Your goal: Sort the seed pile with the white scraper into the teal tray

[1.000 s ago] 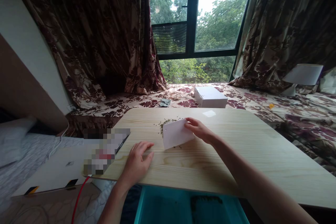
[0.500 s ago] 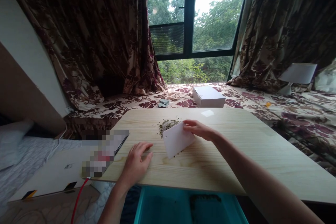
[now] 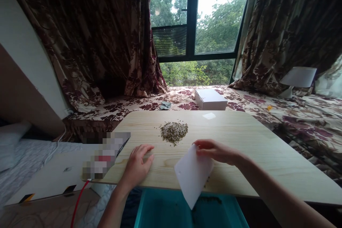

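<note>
My right hand (image 3: 217, 152) grips the top edge of a thin white card (image 3: 192, 176), tilted at the table's front edge, its lower corner hanging over a turquoise bin (image 3: 157, 206). A few small grains show by the card's right side. Farther back on the wooden table lies a pile of small mixed grains (image 3: 174, 132), pale and greenish-brown. Left of that pile, my left hand (image 3: 139, 164) rests on the tabletop with its fingers apart and nothing in it. Inside the bin, dark grains lie along the right part, partly hidden by the card.
Under the window, a white box (image 3: 211, 99) and a crumpled grey-green cloth (image 3: 165, 105) sit on the floral-covered ledge. A white lamp (image 3: 299, 77) stands at the right. At the table's left are a blurred-out object (image 3: 104, 156) and a red cable (image 3: 78, 201).
My right hand has brought the card from beside the grain pile toward me and tilted it over the table's front edge. The pile is now fully uncovered. My left hand stays put.
</note>
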Action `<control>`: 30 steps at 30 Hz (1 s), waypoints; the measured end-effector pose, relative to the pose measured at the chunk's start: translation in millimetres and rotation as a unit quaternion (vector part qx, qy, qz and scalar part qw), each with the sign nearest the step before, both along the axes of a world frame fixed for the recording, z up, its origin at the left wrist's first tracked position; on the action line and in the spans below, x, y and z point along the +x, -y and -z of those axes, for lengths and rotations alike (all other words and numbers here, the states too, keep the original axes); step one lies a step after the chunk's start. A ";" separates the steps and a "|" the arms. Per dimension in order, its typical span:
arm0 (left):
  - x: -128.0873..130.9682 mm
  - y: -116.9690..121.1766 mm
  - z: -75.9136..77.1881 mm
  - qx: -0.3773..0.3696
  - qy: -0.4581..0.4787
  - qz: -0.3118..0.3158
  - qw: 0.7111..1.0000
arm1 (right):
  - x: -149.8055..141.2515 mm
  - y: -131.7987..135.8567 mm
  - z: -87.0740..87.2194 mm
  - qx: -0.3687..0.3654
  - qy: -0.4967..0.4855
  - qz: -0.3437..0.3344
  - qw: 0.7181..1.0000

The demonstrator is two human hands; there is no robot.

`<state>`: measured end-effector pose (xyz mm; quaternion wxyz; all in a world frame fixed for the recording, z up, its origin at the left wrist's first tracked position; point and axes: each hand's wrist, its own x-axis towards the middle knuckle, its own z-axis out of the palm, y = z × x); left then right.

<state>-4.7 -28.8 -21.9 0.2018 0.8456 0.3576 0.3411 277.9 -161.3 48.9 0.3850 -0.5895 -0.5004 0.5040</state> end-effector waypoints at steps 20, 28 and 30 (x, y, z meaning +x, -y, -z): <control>1.2 1.0 -1.6 -0.007 0.012 -0.004 1.000 | 16.0 75.6 21.0 0.073 0.054 0.243 0.966; 1.7 2.2 -3.5 -0.007 0.009 -0.005 1.000 | 6.6 58.7 13.5 0.121 0.054 0.244 0.961; 1.7 2.1 -3.2 -0.005 0.010 -0.007 1.000 | 15.0 33.2 3.8 0.167 0.052 0.275 0.945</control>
